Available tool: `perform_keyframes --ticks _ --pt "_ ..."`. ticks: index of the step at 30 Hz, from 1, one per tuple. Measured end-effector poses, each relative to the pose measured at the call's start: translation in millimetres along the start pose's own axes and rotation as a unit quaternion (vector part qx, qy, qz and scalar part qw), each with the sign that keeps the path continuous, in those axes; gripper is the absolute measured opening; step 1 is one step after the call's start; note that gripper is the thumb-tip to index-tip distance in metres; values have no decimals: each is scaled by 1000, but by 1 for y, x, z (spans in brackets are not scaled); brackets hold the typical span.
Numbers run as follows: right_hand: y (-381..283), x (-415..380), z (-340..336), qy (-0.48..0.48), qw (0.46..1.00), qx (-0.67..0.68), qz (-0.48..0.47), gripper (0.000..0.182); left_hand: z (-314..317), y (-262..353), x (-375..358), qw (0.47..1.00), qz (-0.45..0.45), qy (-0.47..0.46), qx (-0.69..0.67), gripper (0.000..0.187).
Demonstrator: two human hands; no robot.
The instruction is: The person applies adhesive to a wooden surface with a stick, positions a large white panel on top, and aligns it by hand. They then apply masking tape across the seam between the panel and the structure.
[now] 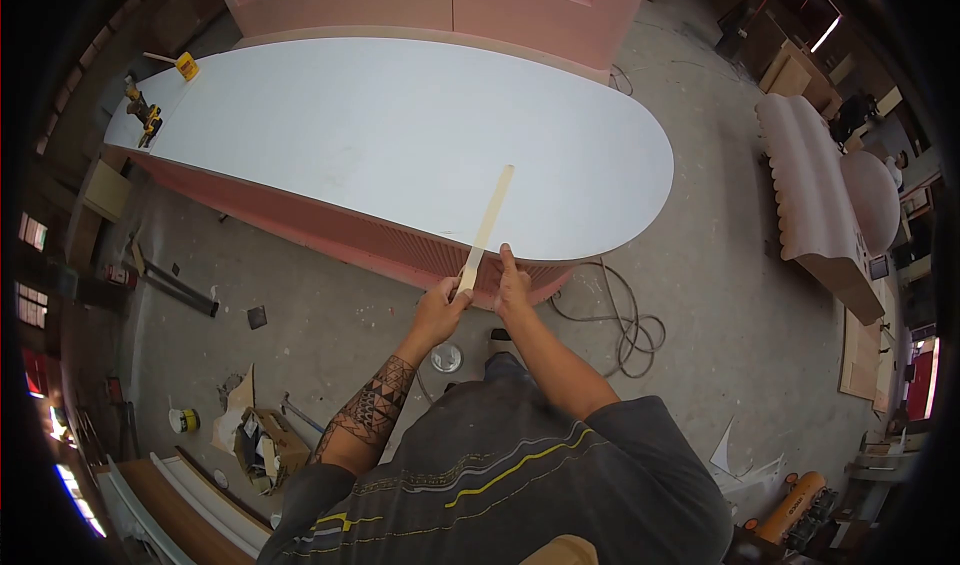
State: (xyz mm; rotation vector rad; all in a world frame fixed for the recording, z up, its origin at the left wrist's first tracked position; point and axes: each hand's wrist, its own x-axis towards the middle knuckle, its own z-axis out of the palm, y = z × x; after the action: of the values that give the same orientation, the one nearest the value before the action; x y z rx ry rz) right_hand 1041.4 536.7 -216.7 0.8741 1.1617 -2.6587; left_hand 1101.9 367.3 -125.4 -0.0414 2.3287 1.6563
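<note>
My left hand (442,307) is closed around the near end of a long, thin, pale wooden strip (490,214). The strip slants away from me, its far part resting on a white countertop (400,130) with a rounded right end. Just right of the strip, my right hand (514,287) is at the countertop's near edge. Its thumb points up against the edge while the other fingers curl lower, partly hidden. Beneath the top is a pink counter base (330,227) with a ribbed front section.
A yellow-black power drill (148,120) and a yellow container (187,66) stand at the countertop's left end. Hose or cable (632,330) coils on the floor to the right. A box of scraps (270,447) lies lower left; a wavy pink panel piece (810,180) stands right.
</note>
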Motion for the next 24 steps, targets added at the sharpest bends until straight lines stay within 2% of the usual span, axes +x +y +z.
perform_keyframes --ticks 2,3,5,6,7,8,9,10,11,13,14,15,16,17,18,20,24 --pt "7 -5 9 131 983 -71 -110 58 -1 1 0 1000 13 -5 14 39" --pt "7 -9 9 131 983 -70 -110 58 0 1 -2 1000 13 -5 15 39" --pt "4 -18 5 183 950 -236 -92 45 2 -3 1 1000 16 12 -6 38" --pt "1 -26 1 183 950 -236 -91 45 1 -4 0 1000 16 13 -6 38" --pt "-11 -45 2 145 904 -354 -192 40 1 -4 0 1000 12 16 -5 39" --pt "-24 -62 8 103 832 -462 -288 34 1 -3 0 1000 8 19 -3 39" --pt "-34 -72 15 106 831 -462 -290 34 1 -5 1 1000 9 17 -4 39" --pt "-48 -79 22 78 710 -550 -433 31 2 -10 2 999 20 23 -16 38" --pt "-60 -79 23 52 556 -616 -556 29 4 -12 2 999 33 25 -28 38" --pt "-70 -58 26 4 504 -590 -631 21 1 -8 1 998 52 23 -15 37" --pt "-71 -46 22 -44 525 -585 -616 14 1 -3 -2 998 56 30 -9 36" --pt "-67 -36 17 -44 526 -589 -612 10 -1 -7 1 998 59 13 -12 34" --pt "-68 -28 16 -42 472 -585 -658 5 0 -9 1 999 46 13 -26 32" --pt "-64 -20 10 -47 472 -638 -607 8 -2 -12 2 998 47 11 -33 31" --pt "-62 -16 9 -55 464 -652 -597 3 0 -13 2 997 48 10 -57 29" --pt "-60 -18 13 -46 430 -669 -605 4 -1 -5 -3 997 45 -11 -65 27" --pt "-70 -32 23 -53 436 -675 -593 8 -1 4 -5 995 47 -32 -88 26"
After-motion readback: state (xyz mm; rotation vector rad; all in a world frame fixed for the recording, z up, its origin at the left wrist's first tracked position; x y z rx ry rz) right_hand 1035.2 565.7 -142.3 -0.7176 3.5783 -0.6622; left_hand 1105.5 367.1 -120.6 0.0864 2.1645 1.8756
